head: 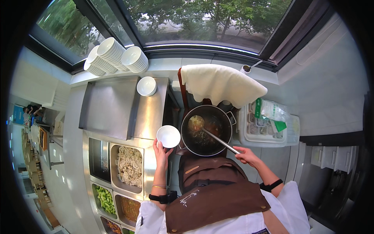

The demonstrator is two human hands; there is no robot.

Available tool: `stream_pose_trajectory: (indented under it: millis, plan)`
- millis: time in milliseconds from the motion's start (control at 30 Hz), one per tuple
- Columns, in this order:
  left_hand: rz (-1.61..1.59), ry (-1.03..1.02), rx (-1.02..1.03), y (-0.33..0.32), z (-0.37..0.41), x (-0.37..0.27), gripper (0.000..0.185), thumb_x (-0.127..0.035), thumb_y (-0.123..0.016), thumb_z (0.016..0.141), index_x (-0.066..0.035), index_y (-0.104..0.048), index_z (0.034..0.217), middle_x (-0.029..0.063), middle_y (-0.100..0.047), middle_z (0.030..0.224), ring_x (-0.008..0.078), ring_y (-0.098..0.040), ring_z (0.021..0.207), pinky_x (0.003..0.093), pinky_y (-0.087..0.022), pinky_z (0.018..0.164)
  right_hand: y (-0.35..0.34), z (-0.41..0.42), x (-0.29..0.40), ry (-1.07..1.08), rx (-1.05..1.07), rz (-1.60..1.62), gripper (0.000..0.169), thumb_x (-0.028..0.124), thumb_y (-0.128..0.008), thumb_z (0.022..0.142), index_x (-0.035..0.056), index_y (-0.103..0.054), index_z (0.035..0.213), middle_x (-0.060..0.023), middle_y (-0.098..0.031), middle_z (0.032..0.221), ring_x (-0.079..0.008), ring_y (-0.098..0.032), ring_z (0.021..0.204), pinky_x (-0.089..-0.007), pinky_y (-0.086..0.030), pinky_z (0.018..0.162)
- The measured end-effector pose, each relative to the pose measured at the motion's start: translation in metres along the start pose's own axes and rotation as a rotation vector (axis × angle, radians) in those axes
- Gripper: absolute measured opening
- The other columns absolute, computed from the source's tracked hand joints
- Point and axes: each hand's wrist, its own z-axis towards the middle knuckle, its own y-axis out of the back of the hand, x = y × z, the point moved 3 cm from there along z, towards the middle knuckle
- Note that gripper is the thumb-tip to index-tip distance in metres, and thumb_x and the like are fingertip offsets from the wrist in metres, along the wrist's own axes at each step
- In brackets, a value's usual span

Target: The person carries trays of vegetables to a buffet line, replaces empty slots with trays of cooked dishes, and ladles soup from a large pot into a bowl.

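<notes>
My left hand [162, 150] holds an upright white bowl [168, 136] by its near side, just left of a large metal stockpot [206, 130]. The bowl looks empty. In my right hand [244, 155] is the end of a long metal ladle handle [222, 141]. The ladle's bowl [196, 123] is over or in the pot's left part and holds yellowish liquid. Dark soup [208, 139] with reddish and leafy bits is in the pot. A small stack of white bowls [146, 86] stands on the steel counter behind my left hand.
Steel pans hold sliced lotus root [129, 166], chopped greens [105, 199] and a reddish-brown sauce [130, 209] at lower left. Tall bowl stacks [135, 59] line the sill. A chair draped with white cloth [222, 83] stands behind the pot; a plastic container [264, 131] lies to its right.
</notes>
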Motion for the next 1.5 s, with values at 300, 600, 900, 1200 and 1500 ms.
stream_pose_trajectory:
  millis: [300,600,900,1200,1500]
  plan:
    - [0.201,-0.07,0.039,-0.028,0.045,0.037,0.036,-0.03,-0.035,0.088,-0.015,-0.024,0.119,0.0087,-0.042,0.109,0.0189,-0.047,0.095,0.0345,-0.046,0.07,0.012,-0.071,0.039,-0.005,-0.07,0.004,0.05,0.001,-0.054,0.074,0.0055,-0.038,0.121,-0.0018,-0.048,0.061,-0.0035,-0.033,0.04,-0.0171,-0.024,0.035]
    - [0.203,0.114,0.255,-0.083,0.069,0.101,0.036,-0.031,-0.037,0.088,-0.015,-0.025,0.118,0.0108,-0.038,0.113,0.0242,-0.046,0.098,0.0416,-0.046,0.07,0.014,-0.157,0.07,-0.011,-0.158,0.065,0.05,0.002,-0.055,0.073,0.0055,-0.04,0.12,-0.0021,-0.048,0.062,-0.0028,-0.032,0.039,-0.0168,-0.023,0.034]
    - [0.028,0.227,0.501,-0.158,0.055,0.078,0.037,-0.032,-0.035,0.088,-0.013,-0.024,0.118,0.0092,-0.041,0.111,0.0231,-0.051,0.093,0.0363,-0.044,0.075,0.007,-0.174,0.067,0.078,-0.23,0.084,0.048,-0.001,-0.056,0.072,0.0065,-0.043,0.118,0.0017,-0.046,0.06,-0.002,-0.03,0.038,-0.0167,-0.022,0.033]
    - [0.016,0.185,0.534,-0.166,0.058,0.067,0.037,-0.03,-0.034,0.089,-0.011,-0.025,0.119,0.0081,-0.042,0.11,0.0222,-0.052,0.09,0.0364,-0.044,0.076,0.005,-0.165,0.044,0.234,-0.274,-0.056,0.048,0.0,-0.056,0.072,0.01,-0.046,0.117,0.0049,-0.043,0.058,-0.0016,-0.032,0.041,-0.0171,-0.025,0.036]
    - [-0.023,0.158,0.524,-0.159,0.046,0.05,0.035,-0.029,-0.033,0.089,-0.011,-0.028,0.119,0.0069,-0.046,0.107,0.019,-0.054,0.087,0.0332,-0.046,0.074,0.002,-0.164,0.03,0.403,-0.397,-0.284,0.048,0.0,-0.056,0.07,0.0074,-0.047,0.116,0.0053,-0.046,0.066,-0.0009,-0.036,0.047,-0.0166,-0.029,0.041]
